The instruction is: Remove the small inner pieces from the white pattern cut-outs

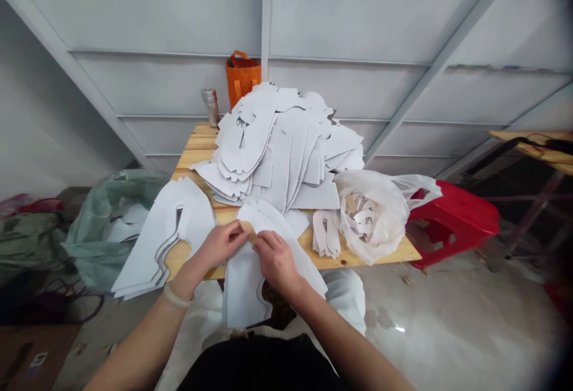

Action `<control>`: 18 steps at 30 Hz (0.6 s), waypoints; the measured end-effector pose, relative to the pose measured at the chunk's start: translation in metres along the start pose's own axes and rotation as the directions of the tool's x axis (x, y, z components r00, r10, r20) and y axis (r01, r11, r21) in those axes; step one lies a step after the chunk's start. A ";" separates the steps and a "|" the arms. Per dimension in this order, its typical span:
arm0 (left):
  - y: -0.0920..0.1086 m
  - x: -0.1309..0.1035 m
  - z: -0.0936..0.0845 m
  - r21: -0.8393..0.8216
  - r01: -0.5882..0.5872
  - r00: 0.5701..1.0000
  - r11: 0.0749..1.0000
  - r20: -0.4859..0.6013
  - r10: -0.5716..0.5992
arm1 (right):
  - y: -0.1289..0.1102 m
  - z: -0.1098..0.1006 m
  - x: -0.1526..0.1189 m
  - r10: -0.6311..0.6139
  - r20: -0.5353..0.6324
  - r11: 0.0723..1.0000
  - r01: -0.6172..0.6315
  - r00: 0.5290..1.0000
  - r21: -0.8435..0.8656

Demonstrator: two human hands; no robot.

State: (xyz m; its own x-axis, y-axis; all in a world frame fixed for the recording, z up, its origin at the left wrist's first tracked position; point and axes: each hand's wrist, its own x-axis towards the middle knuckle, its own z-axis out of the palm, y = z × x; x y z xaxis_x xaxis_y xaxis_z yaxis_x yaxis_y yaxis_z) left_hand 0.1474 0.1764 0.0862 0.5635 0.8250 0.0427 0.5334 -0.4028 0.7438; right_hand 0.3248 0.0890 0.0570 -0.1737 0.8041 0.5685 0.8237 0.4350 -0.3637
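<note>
A small tan piece (247, 230) is pinched between my two hands above a white shoe-upper-shaped cutout (277, 242) at the table's front edge. The fingers of my left hand (227, 239) are closed on its left side. My right hand (276, 258) grips its right side with bent fingers, which hide part of it. Another stack of white cutouts (168, 236) with curved openings lies left of my left hand and overhangs the edge. To the right sits a stack of small pinkish U-shaped pieces (326, 234).
A large heap of white cutouts (286, 140) covers the back of the wooden table (199, 140). A white plastic bag (385, 218) with small pieces stands right, near a red stool (456, 218). A green bag (89, 236) holds white pieces. Behind are an orange bag (242, 77) and a cup (210, 106).
</note>
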 end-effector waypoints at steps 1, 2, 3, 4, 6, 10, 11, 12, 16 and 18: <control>0.002 -0.002 -0.001 0.001 -0.037 0.999 0.999 0.037 0.037 | -0.001 -0.004 -0.006 0.021 -0.031 0.998 -0.019 0.999 0.059; 0.003 -0.004 -0.003 0.013 -0.082 0.994 0.997 0.069 0.081 | -0.002 -0.007 -0.012 0.038 -0.058 0.993 -0.031 0.998 0.113; 0.003 -0.006 -0.003 0.038 -0.132 0.988 0.990 0.091 0.128 | -0.003 -0.010 -0.017 0.052 -0.080 0.986 -0.039 0.995 0.161; 0.002 -0.008 -0.003 0.074 -0.184 0.979 0.980 0.103 0.176 | -0.005 -0.013 -0.022 0.064 -0.097 0.979 -0.044 0.993 0.200; -0.002 -0.011 -0.001 0.146 -0.295 0.954 0.944 0.108 0.281 | -0.009 -0.016 -0.030 0.083 -0.121 0.967 -0.050 0.989 0.252; -0.017 -0.012 0.008 0.267 -0.458 0.888 0.848 0.086 0.453 | -0.015 -0.019 -0.041 0.094 -0.127 0.955 -0.054 0.987 0.291; -0.020 -0.012 0.010 0.293 -0.489 0.869 0.822 0.084 0.487 | -0.015 -0.020 -0.043 0.096 -0.120 0.951 -0.055 0.988 0.303; -0.021 -0.012 0.011 0.314 -0.518 0.850 0.795 0.086 0.520 | -0.016 -0.021 -0.045 0.095 -0.109 0.947 -0.056 0.989 0.317; -0.019 -0.012 0.012 0.375 -0.597 0.789 0.709 0.116 0.603 | -0.015 -0.025 -0.051 0.089 -0.059 0.920 -0.059 0.994 0.388; -0.016 -0.012 0.011 0.398 -0.610 0.778 0.686 0.132 0.615 | -0.013 -0.026 -0.055 0.087 -0.048 0.906 -0.059 0.995 0.419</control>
State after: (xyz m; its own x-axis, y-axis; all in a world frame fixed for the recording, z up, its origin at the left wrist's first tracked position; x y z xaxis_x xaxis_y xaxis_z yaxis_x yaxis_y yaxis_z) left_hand 0.1386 0.1689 0.0666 0.8494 0.3416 0.4023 0.2732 -0.9368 0.2185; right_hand 0.3378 0.0288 0.0497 -0.0756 0.8184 0.5697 0.5303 0.5168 -0.6720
